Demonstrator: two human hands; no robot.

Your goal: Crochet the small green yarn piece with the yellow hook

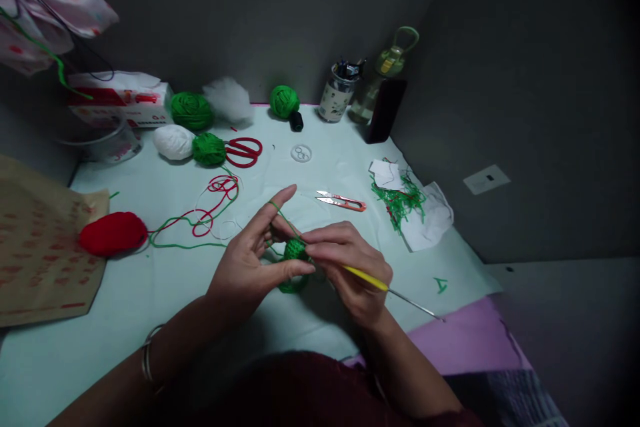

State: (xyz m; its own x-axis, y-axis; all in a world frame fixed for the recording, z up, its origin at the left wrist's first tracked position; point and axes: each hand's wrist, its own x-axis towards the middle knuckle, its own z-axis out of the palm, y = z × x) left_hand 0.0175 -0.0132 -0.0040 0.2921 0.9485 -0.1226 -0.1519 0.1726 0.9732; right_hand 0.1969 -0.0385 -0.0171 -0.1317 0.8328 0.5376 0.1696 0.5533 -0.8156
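My left hand (255, 253) pinches a small green crochet piece (295, 250) between thumb and fingers. A strand of green yarn (283, 213) loops over its raised index finger. In my right hand (350, 267) is a crochet hook (367, 277) with a yellow grip, held like a pen; its metal rear end points down to the right. The hook's working tip is hidden by the fingers at the green piece. From the left hand, green yarn trails left across the table toward a red yarn ball (114, 233).
Thread snips (341, 201) lie beyond my hands, with red-handled scissors (243, 152) farther left. Green yarn balls (192, 111) line the back. Yarn scraps (403, 197) lie at right. A pen cup (337, 95) and water bottle (373, 90) stand at the back. A paper bag (47, 253) stands left.
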